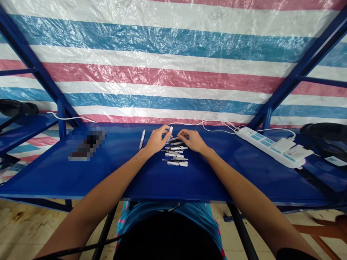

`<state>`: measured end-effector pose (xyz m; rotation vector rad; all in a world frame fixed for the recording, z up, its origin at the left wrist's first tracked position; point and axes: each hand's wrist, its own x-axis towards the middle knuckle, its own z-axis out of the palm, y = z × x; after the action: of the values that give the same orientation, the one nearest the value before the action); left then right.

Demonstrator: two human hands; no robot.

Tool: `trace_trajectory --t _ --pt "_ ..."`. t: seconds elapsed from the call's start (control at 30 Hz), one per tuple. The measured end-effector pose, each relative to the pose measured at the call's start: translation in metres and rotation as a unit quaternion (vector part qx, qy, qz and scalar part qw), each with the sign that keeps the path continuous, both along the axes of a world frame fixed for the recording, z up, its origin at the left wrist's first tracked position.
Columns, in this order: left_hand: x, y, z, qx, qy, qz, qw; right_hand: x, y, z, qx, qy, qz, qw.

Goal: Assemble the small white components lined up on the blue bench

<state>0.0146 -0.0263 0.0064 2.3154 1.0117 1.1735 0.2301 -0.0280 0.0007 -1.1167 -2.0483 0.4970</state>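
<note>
Nearest the camera, a black rounded shape (168,238) too dark to make out sits over patterned blue cloth (165,213), and two bare forearms (108,191) reach forward from either side of it. Below the blue metal desk (67,178) lies a pale tiled floor (24,227), with black desk legs (104,231) coming down in front of it. A striped tarpaulin (162,72) in blue, white and pink hangs behind the desk, crossed by slanting blue steel beams (32,61).

Going left to right along the desk, a pixelated patch (86,145) hides whatever lies near the back edge. Next comes a single white pen (142,139), lying just beside the left hand (156,140). That hand's fingertips (166,129) pinch a small white piece (170,133) upright above the pile of white and grey pen parts (175,151), which lies in the middle of the desk, toward the back edge. The right hand (192,141) sits close by, its fingers (182,134) curled over the top of the pile, though whether they grip anything cannot be told. The two hands are near each other but not touching. Further right, a white power strip (267,146) lies at an angle near the back corner, with a white cable (217,124) looping behind it.
</note>
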Motion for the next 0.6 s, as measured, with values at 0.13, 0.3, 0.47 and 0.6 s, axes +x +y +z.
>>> trace_trajectory --t 0.13,0.3,0.47,0.6 --pt "0.0018 -0.0006 -0.0002 0.005 -0.004 -0.002 1.0 -0.0002 -0.0008 0.0006 -0.004 -0.006 0.004 1.0" --pt "0.002 -0.0009 -0.0009 0.016 0.001 0.004 1.0 -0.0004 -0.0018 0.0001 -0.006 -0.01 0.015 1.0" --pt "0.0012 0.0005 -0.0024 0.009 0.012 -0.005 1.0 -0.0002 -0.0019 -0.0005 -0.006 -0.017 0.03 0.999" --pt "0.0011 0.0018 -0.0034 0.008 0.018 -0.008 1.0 -0.0007 -0.0025 -0.0001 -0.006 -0.018 0.033 0.999"
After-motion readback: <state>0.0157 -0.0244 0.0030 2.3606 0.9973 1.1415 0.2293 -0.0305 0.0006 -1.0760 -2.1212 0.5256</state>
